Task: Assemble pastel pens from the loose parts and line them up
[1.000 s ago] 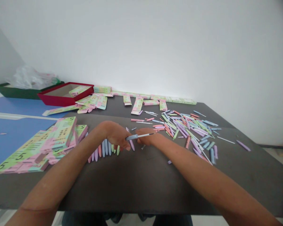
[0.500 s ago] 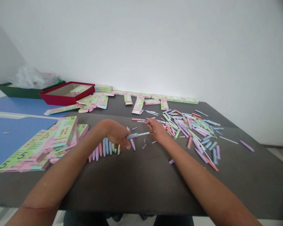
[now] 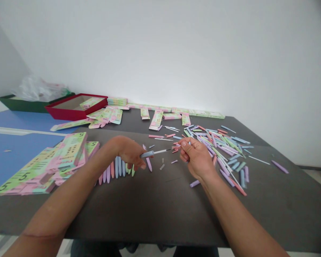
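Dark table (image 3: pixel 160 203): left hand (image 3: pixel 130 151) clenches blue pen (image 3: pixel 149 154); right hand (image 3: pixel 197 157) apparently pinching something (too small).

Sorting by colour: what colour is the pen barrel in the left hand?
The pen barrel is pale blue, clearest in the head view.

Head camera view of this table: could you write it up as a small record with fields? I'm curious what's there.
Left hand: holds a pale blue pen barrel with a thin white tube sticking out.
Right hand: fingers pinch something too small to tell, beside the tube's end.
Nearby: a row of pastel pen barrels by the left hand; a loose heap of pen parts behind the right hand.
Rest: green-and-pink cardboard boxes marked 5; red tray; dark table.
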Available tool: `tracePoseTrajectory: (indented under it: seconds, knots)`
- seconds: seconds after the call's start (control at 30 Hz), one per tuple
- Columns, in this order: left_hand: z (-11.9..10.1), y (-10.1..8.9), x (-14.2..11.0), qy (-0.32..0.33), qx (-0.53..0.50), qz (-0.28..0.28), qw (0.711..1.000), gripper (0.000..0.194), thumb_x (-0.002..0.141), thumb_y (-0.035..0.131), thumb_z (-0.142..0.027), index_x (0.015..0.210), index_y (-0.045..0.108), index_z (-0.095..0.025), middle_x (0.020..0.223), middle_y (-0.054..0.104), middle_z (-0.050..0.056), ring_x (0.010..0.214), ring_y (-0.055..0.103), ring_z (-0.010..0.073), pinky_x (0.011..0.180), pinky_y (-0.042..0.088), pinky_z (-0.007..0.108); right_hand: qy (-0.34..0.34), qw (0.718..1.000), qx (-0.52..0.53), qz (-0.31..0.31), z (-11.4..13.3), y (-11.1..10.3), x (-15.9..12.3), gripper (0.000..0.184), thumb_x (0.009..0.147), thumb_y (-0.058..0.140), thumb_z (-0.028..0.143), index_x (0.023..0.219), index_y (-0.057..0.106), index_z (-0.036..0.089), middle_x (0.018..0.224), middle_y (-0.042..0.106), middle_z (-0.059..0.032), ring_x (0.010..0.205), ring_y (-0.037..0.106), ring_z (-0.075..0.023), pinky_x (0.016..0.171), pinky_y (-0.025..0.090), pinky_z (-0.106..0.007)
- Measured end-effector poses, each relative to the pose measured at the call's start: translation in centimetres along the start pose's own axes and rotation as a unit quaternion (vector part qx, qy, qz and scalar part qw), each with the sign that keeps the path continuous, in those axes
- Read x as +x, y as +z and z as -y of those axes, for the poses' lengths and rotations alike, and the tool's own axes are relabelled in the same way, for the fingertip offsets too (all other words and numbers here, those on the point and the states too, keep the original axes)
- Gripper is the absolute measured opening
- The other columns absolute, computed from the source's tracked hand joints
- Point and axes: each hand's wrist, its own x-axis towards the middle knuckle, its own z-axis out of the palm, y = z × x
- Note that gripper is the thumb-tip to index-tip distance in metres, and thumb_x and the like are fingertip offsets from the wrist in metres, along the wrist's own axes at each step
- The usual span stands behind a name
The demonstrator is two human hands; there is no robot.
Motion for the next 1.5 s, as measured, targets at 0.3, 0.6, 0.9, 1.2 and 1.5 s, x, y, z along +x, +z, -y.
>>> tracePoseTrajectory:
  seconds: [0.3, 0.6, 0.9, 1.2, 1.5]
  knots:
    - [0.5, 0.0, 0.4, 0.014, 0.002, -0.003, 1.000, 0.062, 0.083, 0.049, -0.034, 0.141, 0.031, -0.018, 0.095, 0.071, 0.010, 0.076, 0.066, 0.0201, 0.062, 0.048, 0.025, -0.049, 0.998, -0.026, 0.031, 0.3, 0.8, -1.1, 0.013, 0.080, 0.057, 0.030, 0.087, 0.054, 0.019, 0.070, 0.060, 0.0019, 0.046, 0.043, -0.0062, 0.044, 0.034, -0.021]
    - [0.1, 0.0, 0.2, -0.002, -0.021, 0.004, 1.000, 0.066, 0.084, 0.048, -0.034, 0.143, 0.025, -0.017, 0.099, 0.070, 0.012, 0.081, 0.066, 0.0217, 0.066, 0.049, 0.027, -0.122, 0.985, -0.120, -0.016, 1.2, 1.6, -2.1, 0.010, 0.082, 0.055, 0.028, 0.087, 0.056, 0.020, 0.079, 0.067, -0.0007, 0.045, 0.043, -0.0063, 0.043, 0.036, -0.021]
    - [0.0, 0.1, 0.4, -0.007, -0.013, 0.012, 1.000, 0.050, 0.085, 0.047, -0.032, 0.132, 0.043, -0.016, 0.099, 0.070, 0.012, 0.080, 0.066, 0.0198, 0.065, 0.050, 0.025, -0.129, 0.976, -0.170, -0.038, 1.2, 1.7, -2.3, 0.010, 0.082, 0.055, 0.028, 0.087, 0.057, 0.020, 0.080, 0.067, -0.0009, 0.046, 0.045, -0.0071, 0.045, 0.038, -0.022]
    - [0.0, 0.3, 0.5, -0.015, -0.009, 0.009, 1.000, 0.041, 0.082, 0.046, -0.030, 0.119, 0.054, -0.015, 0.098, 0.070, 0.011, 0.079, 0.066, 0.0205, 0.064, 0.050, 0.027, -0.148, 0.973, -0.172, -0.035, 1.3, 1.6, -2.3, 0.008, 0.083, 0.055, 0.027, 0.086, 0.057, 0.019, 0.079, 0.066, -0.0004, 0.047, 0.046, -0.0070, 0.045, 0.037, -0.021]
    - [-0.4, 0.2, 0.3, -0.025, -0.010, 0.001, 1.000, 0.030, 0.081, 0.049, -0.030, 0.104, 0.060, -0.013, 0.094, 0.071, 0.011, 0.078, 0.066, 0.0209, 0.060, 0.048, 0.024, -0.148, 0.970, -0.190, -0.022, 1.1, 1.5, -2.5, 0.010, 0.084, 0.055, 0.028, 0.089, 0.057, 0.019, 0.081, 0.068, -0.0011, 0.047, 0.045, -0.0073, 0.045, 0.038, -0.022]
